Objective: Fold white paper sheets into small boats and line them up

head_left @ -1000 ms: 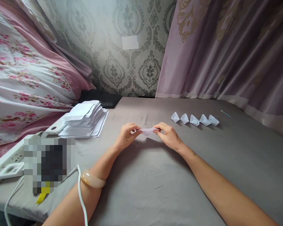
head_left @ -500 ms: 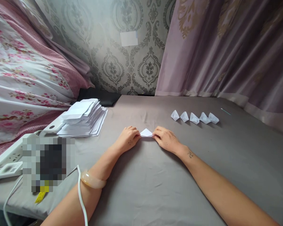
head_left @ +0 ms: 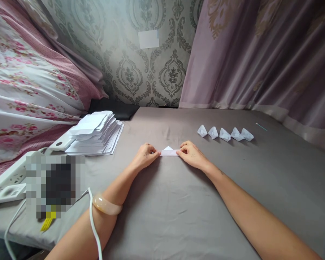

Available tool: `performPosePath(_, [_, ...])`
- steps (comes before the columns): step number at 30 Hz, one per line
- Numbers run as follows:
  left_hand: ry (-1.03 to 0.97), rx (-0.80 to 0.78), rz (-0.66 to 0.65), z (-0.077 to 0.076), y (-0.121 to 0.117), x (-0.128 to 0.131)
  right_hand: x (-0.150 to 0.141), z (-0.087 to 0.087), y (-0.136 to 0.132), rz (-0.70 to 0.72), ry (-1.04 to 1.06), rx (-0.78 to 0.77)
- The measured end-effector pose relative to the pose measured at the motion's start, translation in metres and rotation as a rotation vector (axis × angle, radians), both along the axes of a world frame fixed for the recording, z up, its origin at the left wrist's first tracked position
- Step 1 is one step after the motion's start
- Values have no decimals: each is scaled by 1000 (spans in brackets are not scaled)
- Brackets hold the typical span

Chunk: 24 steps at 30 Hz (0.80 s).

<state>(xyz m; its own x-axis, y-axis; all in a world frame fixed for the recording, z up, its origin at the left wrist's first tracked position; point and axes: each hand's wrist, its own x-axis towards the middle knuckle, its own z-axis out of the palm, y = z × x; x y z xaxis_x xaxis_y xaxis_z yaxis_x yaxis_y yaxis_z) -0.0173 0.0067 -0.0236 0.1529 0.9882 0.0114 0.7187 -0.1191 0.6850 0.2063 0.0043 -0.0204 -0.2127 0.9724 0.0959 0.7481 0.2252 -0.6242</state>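
A small white sheet of folded paper [head_left: 169, 153] is held level just above or on the grey cloth, midway between my hands. Its lower part is a flat band, with a triangular point showing behind it. My left hand [head_left: 146, 156] pinches the band's left end between thumb and fingers. At the right end, my right hand [head_left: 191, 154] pinches it the same way. Several folded paper boats [head_left: 225, 134] stand in a row beyond my right hand. The fingertips cover both ends of the band.
A tall stack of white paper [head_left: 94, 135] lies at the left, before a black flat item [head_left: 124, 112]. A white power strip [head_left: 14, 177] and a white cable [head_left: 93, 220] are near my left arm. A thin cotton swab [head_left: 261, 126] rests at the far right.
The paper's lower edge has been turned up into a wider band, so less of the triangle shows. Both hands have rotated slightly, thumbs now in front. The view has tilted a little.
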Motion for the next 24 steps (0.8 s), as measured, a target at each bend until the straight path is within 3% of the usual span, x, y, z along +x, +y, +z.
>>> performPosePath(11, [62,10,31,10,-3,4,-1,-1,1,-1,-16,-10])
performPosePath(16, [94,17,-7,6,-2,3,0,-4,0,-1,-38,-7])
performPosePath(20, [161,181,-12,-3,-4,3,2,-3,-3,-22,-65,39])
performPosePath(24, [327,420,-146,-3,-11,10,-7,2,-11,99,-196,273])
